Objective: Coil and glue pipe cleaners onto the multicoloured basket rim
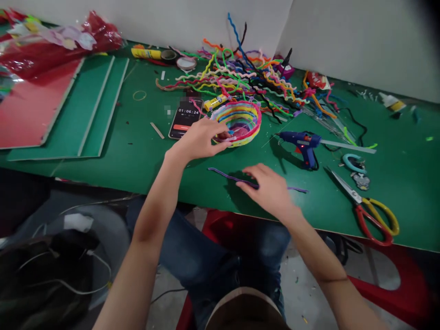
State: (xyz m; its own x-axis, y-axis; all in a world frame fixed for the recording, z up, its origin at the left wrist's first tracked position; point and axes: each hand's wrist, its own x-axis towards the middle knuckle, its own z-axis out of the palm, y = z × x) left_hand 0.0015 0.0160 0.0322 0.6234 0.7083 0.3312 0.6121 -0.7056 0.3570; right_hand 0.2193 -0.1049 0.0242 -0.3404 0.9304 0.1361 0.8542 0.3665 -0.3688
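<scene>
My left hand [208, 138] grips the near left rim of a small round basket [257, 120] made of coloured pipe cleaners, thumb outside and fingers over the edge. Part of the basket's left side is hidden behind it. My right hand [266, 189] hovers with curved fingers and thumb apart, just over a purple pipe cleaner [223, 173] that lies across the table near the front edge. The hand covers the middle of that strand. A blue glue gun [304, 144] with a clear glue stick lies to the right of the basket, a thin glue thread at its nozzle.
Loose pipe cleaners [237, 75] are heaped behind the basket. A phone [185, 119] showing a timer lies at its left. Scissors [360, 201] with red and yellow handles rest at the front right. Green boards [99, 101] cover the left side.
</scene>
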